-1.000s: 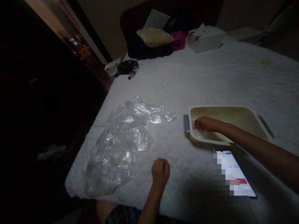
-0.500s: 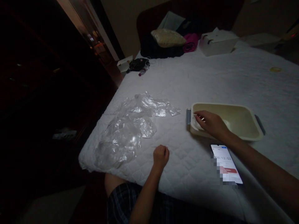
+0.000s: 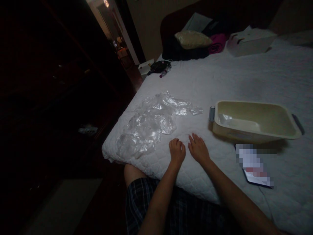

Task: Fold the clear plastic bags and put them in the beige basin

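Note:
My left hand (image 3: pixel 177 151) is over the white quilted bed cover (image 3: pixel 190 186), its fingers loosely bent and nothing visible in them. Beside it, my right hand (image 3: pixel 199 150) has its fingers stretched and slightly apart, also holding nothing. Crumpled clear plastic bags (image 3: pixel 149 125) lie spread out ahead and to the left of both hands. To the right stands a cream plastic bin (image 3: pixel 256 133) with grey side handles. Inside its left end is a piece of clear plastic (image 3: pixel 224 119).
A phone (image 3: pixel 256 169), partly blurred out, lies in front of the bin. Farther back are a beige cushion (image 3: pixel 193 39), a rolled pink cloth (image 3: pixel 217 44) and a white box (image 3: pixel 250 42). A black bag (image 3: pixel 160 67) sits near the bed's far left edge.
My right hand has left the bin's left end and come beside my left hand, its fingers opened. My left hand has loosened from a fist. The view has shifted left.

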Demonstrator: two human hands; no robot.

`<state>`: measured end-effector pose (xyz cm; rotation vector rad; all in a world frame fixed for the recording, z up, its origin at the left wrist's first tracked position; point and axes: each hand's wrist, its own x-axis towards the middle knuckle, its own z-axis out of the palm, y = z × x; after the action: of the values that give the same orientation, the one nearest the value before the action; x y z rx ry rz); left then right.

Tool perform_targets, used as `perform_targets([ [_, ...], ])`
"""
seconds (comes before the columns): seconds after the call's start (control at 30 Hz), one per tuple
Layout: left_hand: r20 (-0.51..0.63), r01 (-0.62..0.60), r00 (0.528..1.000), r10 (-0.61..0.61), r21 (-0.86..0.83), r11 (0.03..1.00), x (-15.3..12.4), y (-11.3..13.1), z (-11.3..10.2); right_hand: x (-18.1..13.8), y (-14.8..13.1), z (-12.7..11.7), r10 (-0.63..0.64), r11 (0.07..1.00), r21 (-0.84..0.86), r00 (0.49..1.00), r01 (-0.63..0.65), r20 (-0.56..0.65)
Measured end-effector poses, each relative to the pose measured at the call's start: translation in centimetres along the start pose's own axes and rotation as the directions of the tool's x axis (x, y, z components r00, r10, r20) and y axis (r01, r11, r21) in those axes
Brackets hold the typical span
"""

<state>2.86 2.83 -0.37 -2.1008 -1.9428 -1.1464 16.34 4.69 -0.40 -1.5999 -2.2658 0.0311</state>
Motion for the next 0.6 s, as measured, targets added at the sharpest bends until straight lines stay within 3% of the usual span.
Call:
perform_targets([
  [0.23, 0.072, 0.009, 0.997, -0.004, -0.060, 0.998, -0.1, -1.1, -0.5, 0.1, 0.8, 0.9, -0.033, 0.999, -0.017, 0.997, 0.032, -0.075],
  [0.33, 0.071, 0.036, 0.997, -0.032, -0.055, 0.998, 2.3, -2.2, -1.2, 0.1, 1.0, 1.2, -0.037, 0.999, -0.023, 0.993, 0.035, -0.112],
  [0.47, -0.033, -0.086, 0.996, 0.085, -0.044, 0.995, 6.8, -3.8, -1.8, 0.1, 1.1, 1.3, -0.053, 0.998, -0.035, 0.990, 0.049, -0.133],
  [0.5, 0.001, -0.065, 0.998, 0.065, -0.016, 0.998, 7.7, -4.1, -1.8, 0.1, 1.0, 1.2, -0.056, 0.998, -0.037, 0.989, 0.051, -0.138],
  [0.6, 0.273, 0.000, 0.962, -0.022, 0.080, 0.997, 8.8, -4.8, -2.2, 0.1, 1.0, 1.3, -0.046, 0.999, -0.035, 0.983, 0.040, -0.179],
])
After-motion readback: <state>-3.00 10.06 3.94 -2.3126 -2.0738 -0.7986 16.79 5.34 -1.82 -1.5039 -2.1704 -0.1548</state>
